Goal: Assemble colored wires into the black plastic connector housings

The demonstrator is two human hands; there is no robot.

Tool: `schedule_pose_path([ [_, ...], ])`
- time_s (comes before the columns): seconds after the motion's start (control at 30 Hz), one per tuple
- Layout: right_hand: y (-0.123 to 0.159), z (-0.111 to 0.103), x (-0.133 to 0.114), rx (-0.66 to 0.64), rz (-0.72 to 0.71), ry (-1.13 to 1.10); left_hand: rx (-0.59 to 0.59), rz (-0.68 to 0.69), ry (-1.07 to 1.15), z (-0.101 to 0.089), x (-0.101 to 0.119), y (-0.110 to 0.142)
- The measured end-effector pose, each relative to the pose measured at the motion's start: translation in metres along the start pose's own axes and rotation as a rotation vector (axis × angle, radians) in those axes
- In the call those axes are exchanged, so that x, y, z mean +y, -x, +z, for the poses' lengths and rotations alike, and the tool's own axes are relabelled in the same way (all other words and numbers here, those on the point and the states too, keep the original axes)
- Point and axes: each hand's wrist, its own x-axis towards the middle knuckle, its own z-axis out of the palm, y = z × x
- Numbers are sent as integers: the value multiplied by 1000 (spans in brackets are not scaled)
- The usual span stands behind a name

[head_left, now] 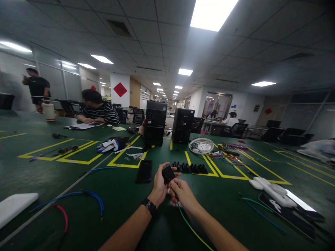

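My left hand (158, 183), with a dark watch on its wrist, is closed around a small black block-shaped part (168, 174). Pinched in my right hand (183, 193) at the lower edge of that part is a green-yellow wire (188, 225), which trails down toward the bottom of the view. Whether the wire's end is inside the part or only against it, my fingers hide. Just beyond my hands lies a row of several similar black parts (192, 168). To the left of my left hand a black phone-like slab (144, 171) lies flat.
Two black computer towers (155, 122) stand ahead, a white round basket (201, 146) beside them. Tangled coloured wires (231, 155) lie right. Blue wires (91, 196) and a red wire (64, 216) lie left. Gloves (111, 145) lie ahead-left; a person in stripes (101, 111) sits across the table.
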Motion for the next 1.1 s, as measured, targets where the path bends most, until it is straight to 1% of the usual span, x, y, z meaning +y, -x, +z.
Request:
schedule_pose_path([
  [0.13,2,0,3,18,10,3,-4,2,-34,0,-1,1],
  [0.23,0,0,8,7,8,3,-31,33,-92,-2,-3,1],
  [0.43,1,-2,13,31,102,-15,-190,197,-304,-1,0,5],
  [0.53,5,1,12,32,173,-82,-222,247,-342,3,2,8],
  [0.6,9,5,11,26,222,-106,-215,278,-364,5,1,11],
  [0.67,11,6,10,30,249,-104,-183,297,-373,7,-1,14],
  [0.7,10,4,10,36,254,-96,-174,289,-381,8,-3,14],
  [0.8,3,-5,9,22,246,-54,-132,290,-393,9,-9,9],
  [0.9,-6,-14,10,-8,246,-9,-87,332,-394,11,-12,4],
  [0.97,-7,-16,13,33,252,25,-66,353,-408,11,-14,4],
  [1.1,-8,-12,23,137,268,107,-3,365,-443,8,-19,6],
])
